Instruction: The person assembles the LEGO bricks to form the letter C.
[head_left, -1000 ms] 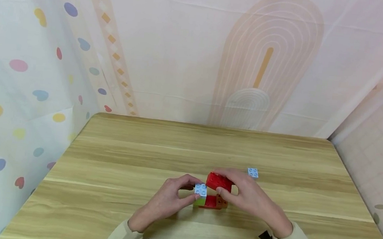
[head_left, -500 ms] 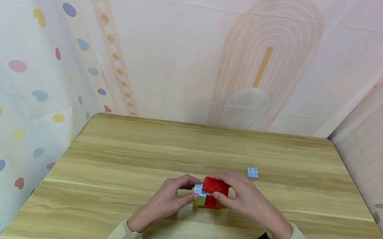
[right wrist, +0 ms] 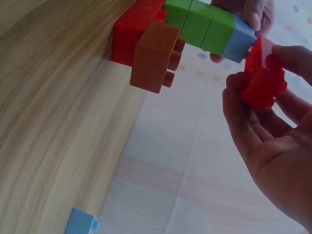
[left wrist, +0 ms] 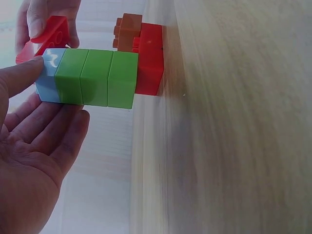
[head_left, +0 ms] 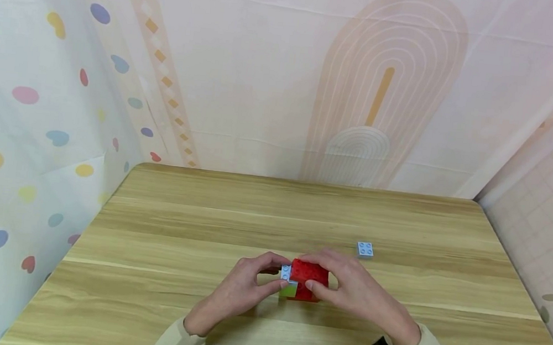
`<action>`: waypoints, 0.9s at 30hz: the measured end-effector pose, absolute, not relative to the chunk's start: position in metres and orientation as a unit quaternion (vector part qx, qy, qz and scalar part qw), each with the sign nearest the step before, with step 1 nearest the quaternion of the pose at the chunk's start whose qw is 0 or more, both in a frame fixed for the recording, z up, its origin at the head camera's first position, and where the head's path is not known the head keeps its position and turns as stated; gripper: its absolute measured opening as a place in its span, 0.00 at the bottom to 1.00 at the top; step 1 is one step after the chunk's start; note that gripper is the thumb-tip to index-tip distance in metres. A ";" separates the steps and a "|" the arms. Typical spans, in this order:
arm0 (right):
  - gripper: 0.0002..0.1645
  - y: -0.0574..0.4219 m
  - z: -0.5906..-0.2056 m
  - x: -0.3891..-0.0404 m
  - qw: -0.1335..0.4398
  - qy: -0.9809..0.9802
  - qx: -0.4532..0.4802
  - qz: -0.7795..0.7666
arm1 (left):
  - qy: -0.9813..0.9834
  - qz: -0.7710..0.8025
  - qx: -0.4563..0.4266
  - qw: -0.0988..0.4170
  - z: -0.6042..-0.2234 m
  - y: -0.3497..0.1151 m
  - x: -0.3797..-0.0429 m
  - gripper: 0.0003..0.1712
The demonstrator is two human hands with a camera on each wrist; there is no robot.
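A stack rises from a red brick [left wrist: 151,73] on the table: three green bricks [left wrist: 95,78] topped by a light blue brick [head_left: 286,272]. My left hand [head_left: 240,288] pinches that blue brick between thumb and fingers. In my right hand [head_left: 353,282] is another red brick [right wrist: 263,75], gripped at its sides. It is tilted, and its left end overlaps the right-hand studs of the blue brick; whether they are joined I cannot tell. A brown-orange brick [right wrist: 152,56] sits on the base's other end, hidden under the red brick in the head view.
A loose light blue brick [head_left: 364,250] lies on the wooden table [head_left: 191,225], behind the right hand. Patterned cloth [head_left: 245,80] hangs at the table's back edge and along both sides.
My right hand has brought the red brick left and down, from beside the blue brick to over part of its studs. The left hand stays where it was.
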State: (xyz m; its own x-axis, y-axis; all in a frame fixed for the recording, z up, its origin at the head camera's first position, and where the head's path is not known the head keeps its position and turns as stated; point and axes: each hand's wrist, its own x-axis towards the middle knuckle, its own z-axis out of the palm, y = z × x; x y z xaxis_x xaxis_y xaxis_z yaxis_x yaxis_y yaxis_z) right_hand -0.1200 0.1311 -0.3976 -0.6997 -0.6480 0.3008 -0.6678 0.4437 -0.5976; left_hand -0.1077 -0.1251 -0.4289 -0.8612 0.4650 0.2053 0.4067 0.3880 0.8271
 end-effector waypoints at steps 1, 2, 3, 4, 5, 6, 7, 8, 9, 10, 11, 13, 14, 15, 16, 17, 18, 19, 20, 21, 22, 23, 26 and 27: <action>0.24 0.131 -0.397 -0.120 0.013 -0.850 0.388 0.357 | 0.833 0.487 0.261 0.031 -0.429 -0.125 -0.108 0.17; 0.24 0.131 -0.397 -0.120 0.011 -0.850 0.388 0.357 | 0.833 0.487 0.261 0.031 -0.429 -0.125 -0.107 0.17; 0.24 0.130 -0.397 -0.120 0.007 -0.850 0.387 0.357 | 0.833 0.487 0.261 0.032 -0.429 -0.125 -0.107 0.17; 0.24 0.130 -0.396 -0.120 0.004 -0.850 0.387 0.358 | 0.833 0.487 0.261 0.032 -0.429 -0.125 -0.107 0.17; 0.24 0.130 -0.396 -0.119 0.002 -0.850 0.387 0.358 | 0.833 0.487 0.261 0.032 -0.430 -0.125 -0.107 0.17; 0.24 0.130 -0.396 -0.119 -0.001 -0.850 0.387 0.357 | 0.833 0.487 0.262 0.032 -0.430 -0.125 -0.108 0.17; 0.23 0.130 -0.395 -0.119 -0.003 -0.850 0.387 0.357 | 0.832 0.487 0.263 0.031 -0.430 -0.125 -0.108 0.17; 0.23 0.131 -0.395 -0.119 -0.005 -0.851 0.386 0.357 | 0.832 0.486 0.265 0.030 -0.430 -0.126 -0.108 0.17; 0.23 0.131 -0.395 -0.120 -0.007 -0.851 0.386 0.357 | 0.831 0.486 0.268 0.028 -0.430 -0.126 -0.108 0.16; 0.23 0.131 -0.394 -0.120 -0.009 -0.851 0.386 0.356 | 0.831 0.486 0.269 0.026 -0.431 -0.126 -0.108 0.16; 0.23 0.131 -0.394 -0.120 -0.011 -0.851 0.386 0.355 | 0.831 0.485 0.271 0.025 -0.431 -0.126 -0.108 0.16; 0.22 0.131 -0.393 -0.121 -0.015 -0.851 0.388 0.354 | 0.831 0.484 0.274 0.023 -0.431 -0.126 -0.108 0.17; 0.22 0.131 -0.393 -0.121 -0.017 -0.850 0.389 0.353 | 0.831 0.484 0.274 0.023 -0.431 -0.126 -0.109 0.17; 0.21 0.131 -0.392 -0.121 -0.018 -0.851 0.391 0.350 | 0.831 0.484 0.274 0.024 -0.430 -0.126 -0.108 0.17; 0.21 0.130 -0.392 -0.122 -0.019 -0.851 0.392 0.348 | 0.831 0.483 0.273 0.025 -0.430 -0.126 -0.109 0.17; 0.21 0.130 -0.391 -0.122 -0.021 -0.852 0.393 0.345 | 0.832 0.483 0.271 0.026 -0.430 -0.126 -0.108 0.18; 0.21 0.130 -0.391 -0.123 -0.021 -0.852 0.395 0.342 | 0.832 0.483 0.269 0.028 -0.429 -0.126 -0.108 0.18; 0.21 0.130 -0.390 -0.123 -0.022 -0.853 0.397 0.339 | 0.833 0.483 0.268 0.029 -0.429 -0.126 -0.108 0.18; 0.21 0.130 -0.389 -0.123 -0.021 -0.854 0.399 0.334 | 0.834 0.483 0.267 0.031 -0.429 -0.126 -0.108 0.18; 0.21 0.130 -0.389 -0.123 -0.021 -0.855 0.401 0.330 | 0.834 0.482 0.265 0.032 -0.429 -0.126 -0.108 0.19; 0.21 0.129 -0.388 -0.124 -0.021 -0.855 0.402 0.327 | 0.835 0.481 0.265 0.032 -0.428 -0.126 -0.108 0.19; 0.21 0.129 -0.388 -0.124 -0.021 -0.856 0.403 0.323 | 0.835 0.481 0.265 0.032 -0.428 -0.126 -0.108 0.19; 0.22 0.127 -0.387 -0.125 -0.024 -0.859 0.402 0.316 | 0.835 0.479 0.267 0.033 -0.429 -0.126 -0.109 0.18; 0.21 0.127 -0.386 -0.125 -0.025 -0.861 0.401 0.314 | 0.836 0.479 0.267 0.034 -0.430 -0.126 -0.109 0.18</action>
